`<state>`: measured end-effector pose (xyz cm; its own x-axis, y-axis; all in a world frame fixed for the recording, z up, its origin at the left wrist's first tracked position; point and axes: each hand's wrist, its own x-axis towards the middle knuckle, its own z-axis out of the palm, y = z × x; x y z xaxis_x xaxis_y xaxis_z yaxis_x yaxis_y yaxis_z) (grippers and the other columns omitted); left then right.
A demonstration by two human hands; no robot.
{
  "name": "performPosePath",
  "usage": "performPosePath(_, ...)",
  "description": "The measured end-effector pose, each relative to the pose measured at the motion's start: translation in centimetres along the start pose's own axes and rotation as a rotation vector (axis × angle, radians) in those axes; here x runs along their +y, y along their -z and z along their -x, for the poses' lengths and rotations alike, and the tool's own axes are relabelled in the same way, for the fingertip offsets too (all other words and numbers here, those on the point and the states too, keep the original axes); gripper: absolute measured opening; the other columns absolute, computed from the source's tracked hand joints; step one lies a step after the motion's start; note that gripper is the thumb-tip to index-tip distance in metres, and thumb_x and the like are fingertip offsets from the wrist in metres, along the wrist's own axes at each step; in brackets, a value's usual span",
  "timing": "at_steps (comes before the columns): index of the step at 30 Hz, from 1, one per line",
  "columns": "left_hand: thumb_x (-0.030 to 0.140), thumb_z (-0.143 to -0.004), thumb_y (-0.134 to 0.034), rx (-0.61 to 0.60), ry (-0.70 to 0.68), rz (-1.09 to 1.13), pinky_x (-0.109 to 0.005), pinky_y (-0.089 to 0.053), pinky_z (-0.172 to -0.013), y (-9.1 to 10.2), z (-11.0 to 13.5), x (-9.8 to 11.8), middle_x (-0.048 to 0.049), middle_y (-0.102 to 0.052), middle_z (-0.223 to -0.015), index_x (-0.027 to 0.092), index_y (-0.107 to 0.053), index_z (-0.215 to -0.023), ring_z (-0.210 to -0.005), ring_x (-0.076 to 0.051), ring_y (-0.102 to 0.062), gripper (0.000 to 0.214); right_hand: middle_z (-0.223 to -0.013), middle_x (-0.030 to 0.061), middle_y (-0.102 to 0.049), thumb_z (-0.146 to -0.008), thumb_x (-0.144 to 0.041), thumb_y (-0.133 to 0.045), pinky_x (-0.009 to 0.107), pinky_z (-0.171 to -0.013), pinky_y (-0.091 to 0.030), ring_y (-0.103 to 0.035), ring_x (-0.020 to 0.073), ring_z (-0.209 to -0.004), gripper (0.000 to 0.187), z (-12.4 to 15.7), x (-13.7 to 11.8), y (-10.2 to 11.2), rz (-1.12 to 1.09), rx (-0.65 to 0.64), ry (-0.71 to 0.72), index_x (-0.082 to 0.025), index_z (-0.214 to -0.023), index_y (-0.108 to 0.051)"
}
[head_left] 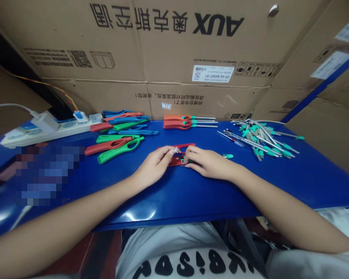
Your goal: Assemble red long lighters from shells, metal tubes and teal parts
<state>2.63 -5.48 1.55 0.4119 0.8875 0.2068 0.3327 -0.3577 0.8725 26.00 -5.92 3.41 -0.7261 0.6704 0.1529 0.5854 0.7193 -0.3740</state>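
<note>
Between thumb and forefinger, my left hand (154, 164) pinches a small whitish part (176, 150). Just below it on the table lies a red lighter housing half (176, 162), and a second red half (189, 145) is behind it. My right hand (209, 162) bends its fingers down onto the right end of the near half, where bits of metal and green show. What those fingertips hold is hidden. A green tip (228, 156) of a lighter tube sticks out behind my right hand.
Three orange and red long-neck lighters (177, 123) lie at the back. Red, green and blue housing halves (119, 145) are piled left, beside a white power strip (49, 130). Metal tubes with green parts (261, 139) form a heap at right. A cardboard box (163, 58) walls the back.
</note>
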Motion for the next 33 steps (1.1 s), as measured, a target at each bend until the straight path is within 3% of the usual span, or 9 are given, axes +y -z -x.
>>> performPosePath(3,0.048,-0.099,-0.049,-0.008,-0.028,-0.013,-0.035,-0.05,-0.094,0.0,0.0,0.0,-0.0083,-0.073,-0.115,0.019,-0.069,-0.116,-0.105,-0.024,-0.066,0.039,-0.102,0.0073,-0.062,-0.099,-0.027,-0.054,0.03,-0.077,-0.049,-0.059,0.0169,-0.084,0.011,-0.1,0.4,0.0,-0.171,0.078,-0.009,-0.019,-0.096,-0.061)
performPosePath(5,0.049,-0.097,-0.053,-0.017,-0.037,-0.025,-0.035,-0.051,-0.093,0.0,0.0,-0.1,-0.0092,-0.073,-0.119,0.018,-0.068,-0.12,-0.105,-0.025,-0.067,0.041,-0.088,0.0037,-0.062,-0.097,-0.031,-0.057,0.027,-0.068,-0.046,-0.055,0.0132,-0.07,0.015,-0.2,0.8,-0.2,-0.29,0.127,-0.064,-0.019,-0.091,-0.061)
performPosePath(9,0.046,-0.095,-0.055,-0.03,-0.012,-0.04,-0.032,-0.053,-0.076,0.1,-0.1,-0.5,-0.0074,-0.075,-0.101,0.016,-0.062,-0.127,-0.083,-0.021,-0.069,0.044,-0.062,-0.0053,-0.054,-0.093,-0.046,-0.062,0.022,-0.046,-0.038,-0.046,0.0083,-0.048,0.028,-0.6,1.7,-0.8,-0.645,0.156,-0.289,-0.019,-0.091,-0.058)
performPosePath(13,0.043,-0.095,-0.058,-0.026,0.009,0.071,-0.028,-0.051,-0.068,0.2,-0.2,-0.8,-0.0017,-0.072,-0.081,0.018,-0.054,-0.116,-0.071,-0.016,-0.067,0.033,-0.072,-0.0018,-0.065,-0.081,-0.055,-0.074,0.022,-0.039,-0.046,-0.053,0.0076,-0.044,0.041,-1.0,2.1,-1.2,-0.929,0.199,-0.366,-0.018,-0.091,-0.057)
performPosePath(16,0.047,-0.094,-0.06,-0.018,0.031,0.121,-0.028,-0.051,-0.069,0.2,-0.2,-0.8,-0.0039,-0.074,-0.083,0.019,-0.054,-0.1,-0.072,-0.016,-0.067,0.029,-0.06,-0.0043,-0.062,-0.078,-0.054,-0.077,0.02,-0.038,-0.045,-0.052,0.0075,-0.041,0.043,-1.1,2.1,-1.1,-0.951,0.197,-0.367,-0.016,-0.091,-0.062)
performPosePath(21,0.051,-0.091,-0.065,-0.043,0.034,0.041,-0.028,-0.052,-0.071,0.2,-0.3,-1.0,-0.0059,-0.077,-0.092,0.017,-0.07,-0.101,-0.077,-0.018,-0.069,0.036,-0.048,-0.005,-0.058,-0.08,-0.055,-0.076,0.019,-0.036,-0.04,-0.048,0.0075,-0.036,0.045,-0.8,2.2,-0.7,-0.894,0.165,-0.376,-0.013,-0.095,-0.071)
performPosePath(28,0.052,-0.089,-0.067,-0.052,0.024,0.037,-0.031,-0.055,-0.081,0.2,-0.3,-1.3,-0.0063,-0.079,-0.104,0.019,-0.077,-0.107,-0.09,-0.023,-0.072,0.038,-0.062,-0.0007,-0.065,-0.079,-0.055,-0.076,0.022,-0.036,-0.035,-0.046,0.0072,-0.039,0.041,-0.8,2.1,-0.8,-0.828,0.225,-0.336,-0.016,-0.091,-0.076)
performPosePath(33,0.051,-0.088,-0.067,-0.047,0.033,0.028,-0.031,-0.055,-0.077,0.2,-0.3,-0.8,-0.0068,-0.079,-0.099,0.019,-0.078,-0.104,-0.086,-0.023,-0.072,0.038,-0.079,0.0037,-0.071,-0.077,-0.052,-0.078,0.026,-0.058,-0.046,-0.058,0.0114,-0.062,0.034,-1.1,2.0,-0.8,-0.807,0.303,-0.256,-0.017,-0.079,-0.077)
